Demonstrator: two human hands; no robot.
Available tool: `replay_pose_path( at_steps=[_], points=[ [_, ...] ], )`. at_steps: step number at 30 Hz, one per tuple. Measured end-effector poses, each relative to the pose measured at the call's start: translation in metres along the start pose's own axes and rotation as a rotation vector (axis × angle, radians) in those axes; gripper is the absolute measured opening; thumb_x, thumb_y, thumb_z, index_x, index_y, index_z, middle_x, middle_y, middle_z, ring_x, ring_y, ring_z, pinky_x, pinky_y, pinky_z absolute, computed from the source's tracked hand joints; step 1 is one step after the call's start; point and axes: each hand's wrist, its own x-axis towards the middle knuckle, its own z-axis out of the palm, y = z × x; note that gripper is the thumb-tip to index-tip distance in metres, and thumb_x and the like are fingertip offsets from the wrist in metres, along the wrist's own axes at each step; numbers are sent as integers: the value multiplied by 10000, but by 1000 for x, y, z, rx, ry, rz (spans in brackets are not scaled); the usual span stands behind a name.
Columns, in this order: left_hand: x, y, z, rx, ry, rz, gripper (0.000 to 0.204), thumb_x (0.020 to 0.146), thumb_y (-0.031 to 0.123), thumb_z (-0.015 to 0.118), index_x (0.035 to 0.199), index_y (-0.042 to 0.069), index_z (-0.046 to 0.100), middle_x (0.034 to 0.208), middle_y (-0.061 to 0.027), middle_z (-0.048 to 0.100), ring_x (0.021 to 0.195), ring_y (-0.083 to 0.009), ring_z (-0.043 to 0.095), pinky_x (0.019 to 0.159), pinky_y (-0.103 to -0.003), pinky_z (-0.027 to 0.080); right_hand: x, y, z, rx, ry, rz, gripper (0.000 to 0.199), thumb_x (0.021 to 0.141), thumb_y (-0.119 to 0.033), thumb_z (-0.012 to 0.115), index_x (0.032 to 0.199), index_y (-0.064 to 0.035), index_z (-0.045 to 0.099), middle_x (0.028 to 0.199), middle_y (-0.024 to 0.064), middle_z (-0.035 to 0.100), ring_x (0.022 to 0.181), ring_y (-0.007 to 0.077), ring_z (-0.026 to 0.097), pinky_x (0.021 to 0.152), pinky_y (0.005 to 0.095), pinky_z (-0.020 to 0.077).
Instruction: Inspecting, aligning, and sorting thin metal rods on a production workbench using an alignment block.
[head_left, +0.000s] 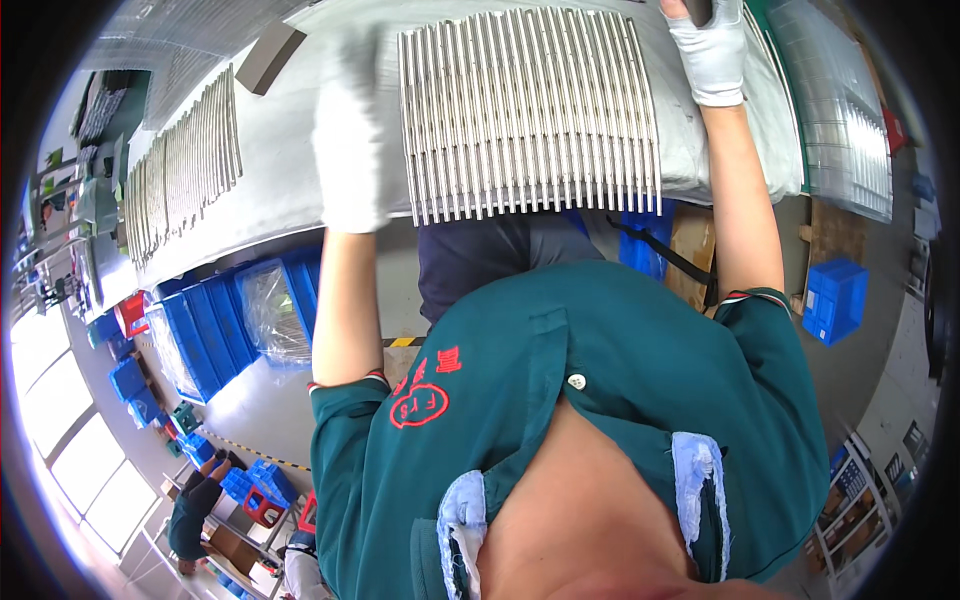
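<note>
A row of shiny metal rods (530, 120) lies side by side on the pale-covered table in front of me. My left hand (350, 140), in a white glove, is just left of the rods; its fingers are smeared by motion and overexposed. At the far right, past the rods' right end, my right hand (712, 55) wears a white glove that leaves a fingertip bare. Its fingers close on a dark block (698, 10), cut off by the upper edge of the picture.
Another row of rods (185, 160) lies at the table's left, near a grey-brown block (270, 57). Clear plastic trays (840, 120) are stacked at the right. Blue crates (205, 335) stand below the table's left edge. A blue bin (836, 300) sits right. Another person (195, 510) is far off.
</note>
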Motion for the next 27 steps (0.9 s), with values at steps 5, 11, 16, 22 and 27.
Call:
replay_pose_path(
  at_steps=[5, 11, 16, 22, 27],
  points=[
    [-8, -41, -41, -915, 324, -724, 695, 1023, 508, 271, 1494, 4, 183, 1510, -238, 315, 1422, -344, 307, 1210, -429, 225, -2, 5, 0, 152, 13, 61, 723, 867, -312, 701, 1449, -8, 396, 1356, 191, 518, 1262, 308, 484, 1072, 376, 362],
    [-24, -111, -74, -2273, 352, -510, 540, 1025, 351, 403, 1367, -66, 428, 1429, -255, 443, 1389, -356, 367, 1189, -490, 281, -3, 19, 7, 368, 57, 201, 650, 919, -162, 641, 1473, 9, 347, 1399, 150, 493, 1295, 248, 456, 1104, 331, 324],
    [-38, -125, -55, -2371, 460, -700, 514, 1013, 336, 438, 1298, -90, 486, 1357, -228, 528, 1360, -348, 415, 1163, -520, 326, -3, 23, 5, 355, 78, 193, 649, 929, -132, 620, 1488, 0, 319, 1402, 143, 497, 1302, 240, 451, 1117, 335, 308],
    [-42, -121, -54, -2337, 428, -594, 529, 1013, 363, 439, 1244, -104, 531, 1258, -214, 603, 1286, -345, 501, 1146, -518, 350, -5, 46, 7, 491, 81, 223, 813, 877, -214, 744, 1465, 85, 269, 1355, 131, 526, 1219, 189, 507, 1081, 299, 354],
    [-48, -123, -61, -2338, 405, -519, 527, 995, 375, 472, 1264, -73, 545, 1290, -192, 598, 1282, -346, 507, 1149, -514, 339, -2, 22, 6, 395, 98, 233, 635, 942, -140, 606, 1488, 5, 316, 1413, 151, 485, 1314, 241, 441, 1118, 342, 310]
  ],
)
